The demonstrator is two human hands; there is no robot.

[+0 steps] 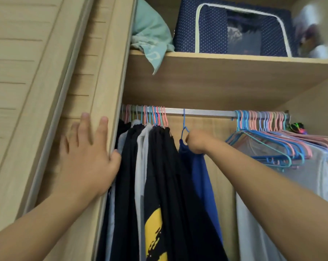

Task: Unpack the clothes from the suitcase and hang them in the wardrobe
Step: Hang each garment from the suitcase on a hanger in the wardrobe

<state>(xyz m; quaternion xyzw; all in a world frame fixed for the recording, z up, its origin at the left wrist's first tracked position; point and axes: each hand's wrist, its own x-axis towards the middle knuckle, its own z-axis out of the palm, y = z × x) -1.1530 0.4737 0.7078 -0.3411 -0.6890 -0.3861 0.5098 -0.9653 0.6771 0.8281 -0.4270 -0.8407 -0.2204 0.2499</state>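
Gripping one blue wire hanger in my right hand; my left hand lies flat, fingers spread, on the wood-grain wardrobe panel.

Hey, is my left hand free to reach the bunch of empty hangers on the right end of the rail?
Probably not easily. The left hand rests flat on the wardrobe's side panel, and the right hand, gripping the blue garment on its hanger, has its arm crossing in front of the empty hangers.

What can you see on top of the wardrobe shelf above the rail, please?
On the shelf: crumpled teal fabric, a navy dotted storage box, and blurred items at right. The box's contents and whatever lies behind are hidden.
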